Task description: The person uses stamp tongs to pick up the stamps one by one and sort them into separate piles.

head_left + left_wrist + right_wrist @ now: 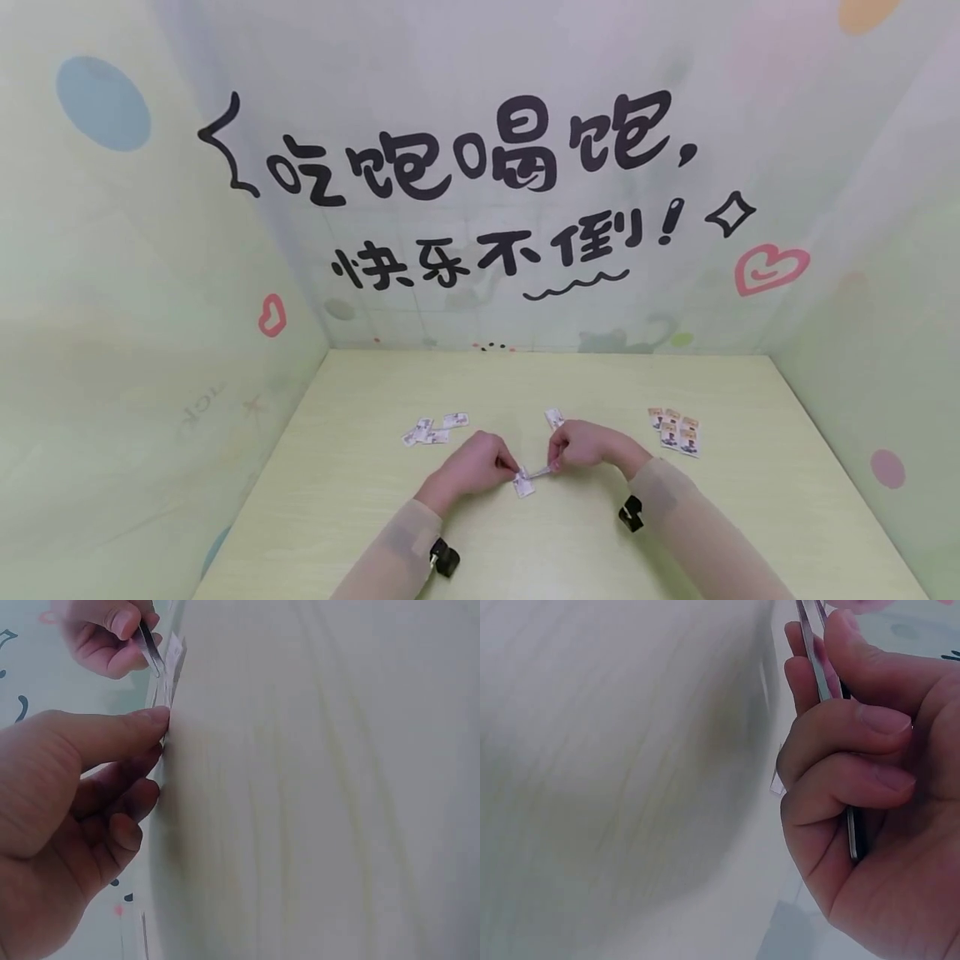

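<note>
Left hand [60,817] pinching printed slip [524,485], right hand [885,780] curled round tweezers [814,660]

Front passage: tabletop [536,554] between the sleeves [397,546].
Between left hand [472,467] and right hand [588,444]: tweezers [149,649], printed card [524,486] obstruct.
Right side: card cluster [678,435] obstructs.
Rear limit: lettered wall [487,325].

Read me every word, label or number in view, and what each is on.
"吃饱喝饱,": back wall, upper line.
"快乐不倒!": back wall, lower line.
Left wall: lettering too faint to read surely.
Left pieces, right pieces, piece at the left hand: print too small to read.
Tweezers: no text visible.
</note>
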`<move>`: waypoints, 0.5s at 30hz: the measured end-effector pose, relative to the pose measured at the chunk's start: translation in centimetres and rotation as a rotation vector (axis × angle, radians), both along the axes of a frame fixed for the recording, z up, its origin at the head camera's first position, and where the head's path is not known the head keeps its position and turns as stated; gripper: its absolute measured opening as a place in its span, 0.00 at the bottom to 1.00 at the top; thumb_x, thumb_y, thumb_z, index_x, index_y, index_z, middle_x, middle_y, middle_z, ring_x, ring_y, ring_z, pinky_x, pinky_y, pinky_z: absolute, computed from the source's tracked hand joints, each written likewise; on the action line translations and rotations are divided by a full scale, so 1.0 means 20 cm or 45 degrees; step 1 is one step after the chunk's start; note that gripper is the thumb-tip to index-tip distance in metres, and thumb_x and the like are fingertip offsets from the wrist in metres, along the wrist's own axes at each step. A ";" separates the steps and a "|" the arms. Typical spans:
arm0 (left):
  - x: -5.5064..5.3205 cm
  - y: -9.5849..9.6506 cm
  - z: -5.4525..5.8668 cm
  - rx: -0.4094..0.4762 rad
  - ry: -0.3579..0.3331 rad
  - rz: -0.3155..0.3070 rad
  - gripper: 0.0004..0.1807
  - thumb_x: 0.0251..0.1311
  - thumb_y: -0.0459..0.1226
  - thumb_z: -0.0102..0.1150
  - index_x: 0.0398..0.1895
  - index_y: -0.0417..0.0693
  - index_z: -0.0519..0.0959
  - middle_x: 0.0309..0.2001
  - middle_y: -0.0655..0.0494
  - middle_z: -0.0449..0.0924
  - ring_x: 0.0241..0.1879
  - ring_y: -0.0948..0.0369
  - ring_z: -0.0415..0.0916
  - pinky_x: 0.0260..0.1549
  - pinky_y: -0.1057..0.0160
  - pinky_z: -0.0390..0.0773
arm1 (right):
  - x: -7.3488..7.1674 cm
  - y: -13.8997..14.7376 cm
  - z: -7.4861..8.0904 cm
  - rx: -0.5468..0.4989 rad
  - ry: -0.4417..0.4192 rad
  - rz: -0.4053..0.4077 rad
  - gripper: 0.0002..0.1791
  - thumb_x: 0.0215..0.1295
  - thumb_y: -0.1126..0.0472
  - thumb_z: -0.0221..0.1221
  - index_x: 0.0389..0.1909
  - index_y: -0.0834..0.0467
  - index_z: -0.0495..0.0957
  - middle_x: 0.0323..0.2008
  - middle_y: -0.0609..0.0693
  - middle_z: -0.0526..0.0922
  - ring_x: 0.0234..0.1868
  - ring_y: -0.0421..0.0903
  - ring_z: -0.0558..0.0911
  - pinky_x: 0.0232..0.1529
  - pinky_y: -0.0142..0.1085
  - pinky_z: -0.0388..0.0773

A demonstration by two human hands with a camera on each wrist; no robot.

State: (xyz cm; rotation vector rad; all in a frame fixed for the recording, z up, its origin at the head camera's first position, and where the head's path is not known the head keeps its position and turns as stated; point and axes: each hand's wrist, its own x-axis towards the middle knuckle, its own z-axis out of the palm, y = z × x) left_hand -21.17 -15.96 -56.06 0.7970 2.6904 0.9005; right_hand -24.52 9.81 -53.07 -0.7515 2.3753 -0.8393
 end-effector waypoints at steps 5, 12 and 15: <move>0.02 0.03 0.00 0.003 0.006 0.092 0.03 0.59 0.35 0.79 0.31 0.53 0.92 0.29 0.67 0.88 0.31 0.71 0.80 0.40 0.67 0.82 | 0.05 0.03 -0.04 -0.078 -0.012 -0.101 0.05 0.66 0.65 0.69 0.31 0.53 0.85 0.30 0.43 0.83 0.35 0.45 0.78 0.45 0.42 0.74; 0.03 0.06 0.00 0.017 0.003 0.256 0.05 0.58 0.37 0.79 0.28 0.50 0.90 0.24 0.66 0.83 0.26 0.69 0.76 0.33 0.66 0.80 | 0.11 0.05 -0.08 -0.168 -0.061 -0.235 0.03 0.66 0.64 0.70 0.32 0.56 0.86 0.29 0.46 0.81 0.32 0.45 0.76 0.38 0.40 0.72; 0.03 0.07 0.00 0.015 0.014 0.310 0.07 0.59 0.37 0.79 0.26 0.50 0.89 0.23 0.66 0.82 0.25 0.68 0.76 0.31 0.65 0.80 | 0.13 0.05 -0.08 -0.192 -0.060 -0.294 0.04 0.67 0.64 0.70 0.32 0.55 0.86 0.28 0.46 0.81 0.31 0.45 0.75 0.36 0.39 0.72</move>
